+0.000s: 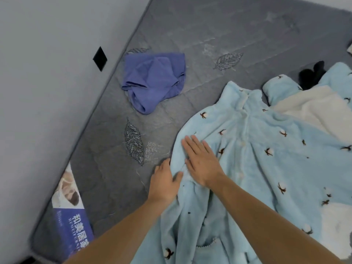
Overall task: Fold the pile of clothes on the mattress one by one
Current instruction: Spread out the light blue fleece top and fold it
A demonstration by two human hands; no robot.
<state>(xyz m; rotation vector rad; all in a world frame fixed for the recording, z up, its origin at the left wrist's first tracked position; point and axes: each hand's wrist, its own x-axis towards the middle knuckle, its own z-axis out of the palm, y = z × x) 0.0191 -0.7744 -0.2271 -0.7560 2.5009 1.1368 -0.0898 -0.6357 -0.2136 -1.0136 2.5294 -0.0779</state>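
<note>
Here, most of the frame is filled by a grey mattress [200, 31], on which a light blue fleece pyjama top [257, 149] is spread at the lower right. At the upper centre a crumpled purple garment [152, 80] is seen. The right hand [202, 161] is laid flat on the top, fingers straight and together; its edge is pinched by the left hand [165, 180].

Right hand [202, 161] flat, fingers straight, pressing pale blue fleece garment [253, 149]; left hand [164, 180] just beside it, gripping garment's edge; purple cloth [154, 80] crumpled on grey mattress [190, 35], well beyond both hands.
</note>
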